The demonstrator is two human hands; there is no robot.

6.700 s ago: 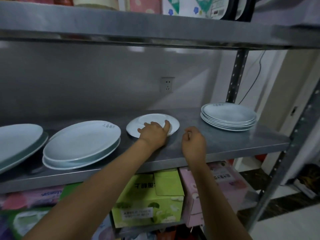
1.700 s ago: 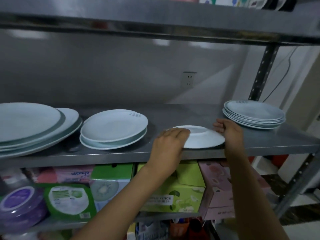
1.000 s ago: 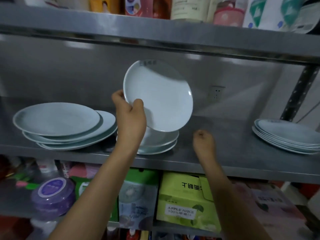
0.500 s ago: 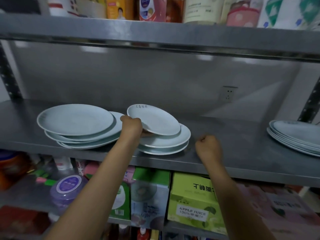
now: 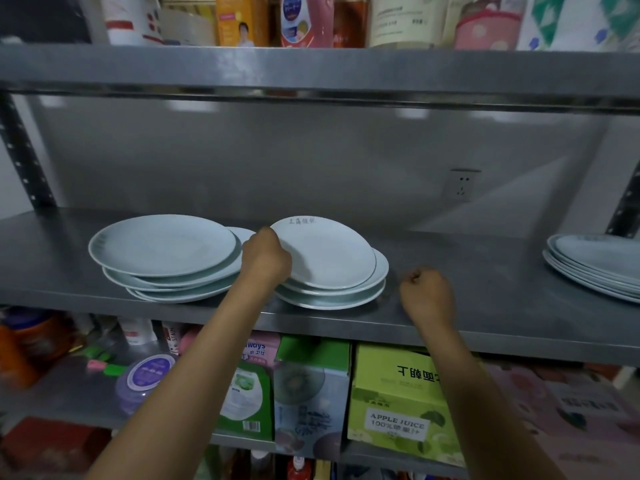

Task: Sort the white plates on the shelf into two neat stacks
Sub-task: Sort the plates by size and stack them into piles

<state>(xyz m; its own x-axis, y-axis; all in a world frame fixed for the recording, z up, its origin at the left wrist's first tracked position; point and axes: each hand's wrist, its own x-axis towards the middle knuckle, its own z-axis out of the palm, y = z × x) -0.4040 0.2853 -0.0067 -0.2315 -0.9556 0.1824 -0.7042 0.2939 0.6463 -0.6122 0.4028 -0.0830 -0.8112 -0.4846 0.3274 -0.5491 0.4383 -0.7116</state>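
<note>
On the steel shelf (image 5: 485,299) a small white plate (image 5: 329,254) lies on top of a middle stack of plates (image 5: 346,296). My left hand (image 5: 265,258) grips this top plate by its left rim. A pile of larger white plates (image 5: 162,247), loosely offset, sits just to the left. Another stack of white plates (image 5: 595,265) stands at the far right, cut by the frame edge. My right hand (image 5: 427,296) is curled in a fist holding nothing, over the shelf's front edge to the right of the middle stack.
The upper shelf (image 5: 311,71) carries bottles and packets close overhead. Below are a green apple juice box (image 5: 398,403), other cartons and a purple tub (image 5: 147,379). A wall socket (image 5: 462,185) sits behind. Bare shelf lies between the middle and right stacks.
My left hand lifted the small plate from the shelf, carried it left and lowered it onto the middle stack. The right hand let go and stayed curled by the shelf edge.
</note>
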